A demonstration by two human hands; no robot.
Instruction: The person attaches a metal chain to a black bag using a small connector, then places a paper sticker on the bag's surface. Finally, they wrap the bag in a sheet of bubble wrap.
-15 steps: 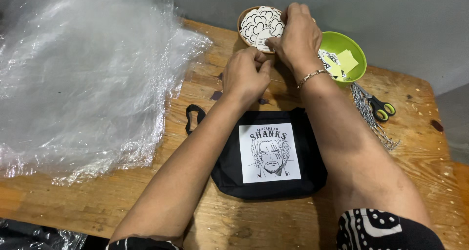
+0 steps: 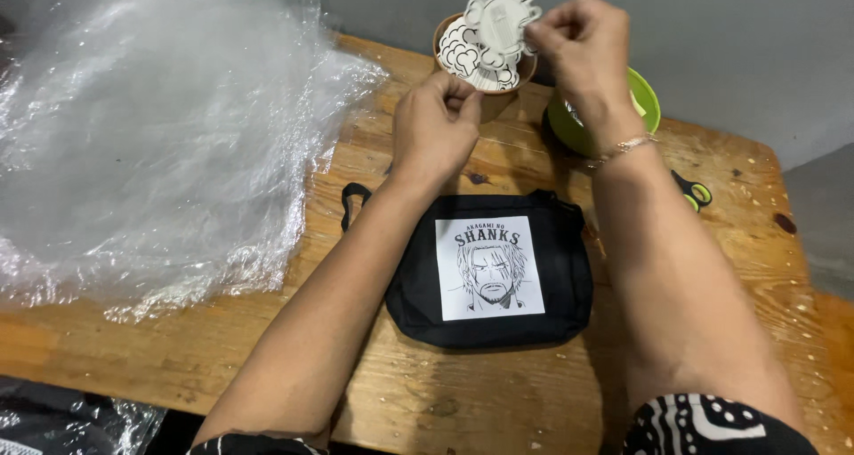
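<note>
Lifted since the earlier frame, a white cut-out shape [image 2: 500, 24] with black outlines now stands above the brown bowl [image 2: 445, 30] at the top centre, pinched at its right edge by the closed fingers of the right hand [image 2: 578, 41]; earlier the hand lay over the bowl's contents. Nearest the viewer, a black pouch [image 2: 569, 273] with a white printed portrait panel lies flat on the wooden counter [image 2: 267, 357]. Crumpled clear plastic sheeting [image 2: 160, 135] fills the left. Beyond the pouch, the left hand [image 2: 436, 126] is curled shut at the bowl's lower rim, where more cut-outs are stacked; whether it grips one cannot be told. Behind the right wrist, a green bowl [image 2: 645, 95] and green-handled scissors [image 2: 694, 191] are mostly hidden.
</note>
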